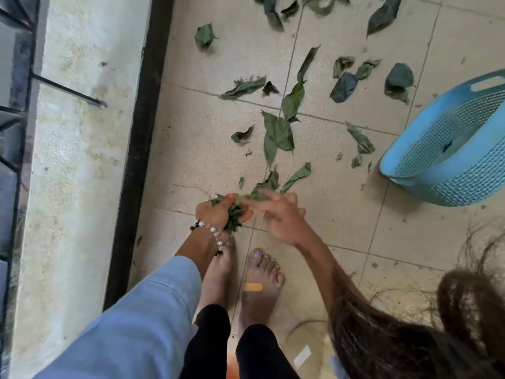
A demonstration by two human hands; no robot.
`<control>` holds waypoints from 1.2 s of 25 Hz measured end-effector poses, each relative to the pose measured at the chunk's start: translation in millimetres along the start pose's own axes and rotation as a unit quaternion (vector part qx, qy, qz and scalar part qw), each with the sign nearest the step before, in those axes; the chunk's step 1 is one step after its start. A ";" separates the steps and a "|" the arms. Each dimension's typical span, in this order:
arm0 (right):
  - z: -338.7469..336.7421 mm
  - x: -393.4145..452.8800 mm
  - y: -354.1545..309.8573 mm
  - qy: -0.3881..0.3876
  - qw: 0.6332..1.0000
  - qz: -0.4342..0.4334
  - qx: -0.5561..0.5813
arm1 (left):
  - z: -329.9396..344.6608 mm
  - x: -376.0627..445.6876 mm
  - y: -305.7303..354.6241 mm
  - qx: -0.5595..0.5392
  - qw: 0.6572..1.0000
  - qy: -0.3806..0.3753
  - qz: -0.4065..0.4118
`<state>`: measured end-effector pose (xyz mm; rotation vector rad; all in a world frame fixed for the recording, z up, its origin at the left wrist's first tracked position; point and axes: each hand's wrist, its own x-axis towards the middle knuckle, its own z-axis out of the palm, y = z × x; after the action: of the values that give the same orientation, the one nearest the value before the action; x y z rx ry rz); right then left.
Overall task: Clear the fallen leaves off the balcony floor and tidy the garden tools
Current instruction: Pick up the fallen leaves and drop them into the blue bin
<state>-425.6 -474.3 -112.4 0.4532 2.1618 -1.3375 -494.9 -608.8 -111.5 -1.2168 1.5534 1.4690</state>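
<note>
My left hand grips a bunch of green leaves low over the tiled floor, just in front of my bare feet. My right hand is beside it with fingers spread and relaxed, its fingertips touching a leaf that sticks out of the bunch. Several more fallen leaves lie scattered over the beige tiles ahead, up to the top edge of the view. No garden tools are visible.
A light blue plastic basket lies tilted on the floor at the right. A pale concrete ledge with a black strip runs along the left, with a metal railing beyond it. My feet stand below my hands; hair hangs at lower right.
</note>
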 end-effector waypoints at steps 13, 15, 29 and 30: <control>69.7 70.2 29.2 0.143 0.904 0.069 -0.397 | -35.7 55.4 16.7 0.012 0.996 0.078 0.036; 53.9 68.3 35.6 0.199 0.914 -0.009 -0.354 | -50.7 62.7 6.9 0.030 0.994 0.098 0.030; 61.6 91.8 10.1 0.112 0.937 -0.069 -0.325 | -114.4 97.2 -92.8 0.356 0.890 0.083 0.274; 62.5 88.8 6.2 0.130 0.949 -0.048 -0.283 | -114.1 94.4 -90.9 0.364 0.887 0.086 0.269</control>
<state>-475.2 -527.7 -193.1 0.3058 2.6791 -0.6666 -428.1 -731.4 -214.8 -0.4863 2.3994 0.8994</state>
